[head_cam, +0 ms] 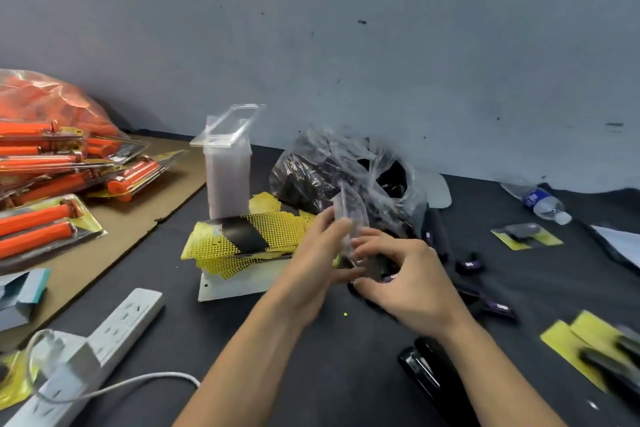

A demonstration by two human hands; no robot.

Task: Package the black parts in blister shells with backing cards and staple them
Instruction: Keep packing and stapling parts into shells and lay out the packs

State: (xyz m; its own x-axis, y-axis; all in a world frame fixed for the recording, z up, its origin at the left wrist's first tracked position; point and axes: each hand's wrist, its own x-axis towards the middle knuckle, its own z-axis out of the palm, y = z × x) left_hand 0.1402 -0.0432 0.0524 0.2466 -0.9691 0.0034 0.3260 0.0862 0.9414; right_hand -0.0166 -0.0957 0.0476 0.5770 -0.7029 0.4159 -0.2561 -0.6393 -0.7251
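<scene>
The left hand (pixel 311 253) pinches a thin clear blister shell (pixel 349 215) upright, and the right hand (pixel 405 276) curls round a blocky black part (pixel 380 267) at the shell's lower end, just above the dark table (pixel 346 374). Behind them a crinkled transparent bag (pixel 346 170) holds more black parts; yellow dotted backing cards (pixel 242 239) lie fanned to the left, a glossy black stapler (pixel 426 374) beside the right forearm.

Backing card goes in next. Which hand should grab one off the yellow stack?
Left, probably. The left hand sits right beside the yellow card stack, though it holds the blister shell; the right hand is on the far side, gripping a black part.
</scene>
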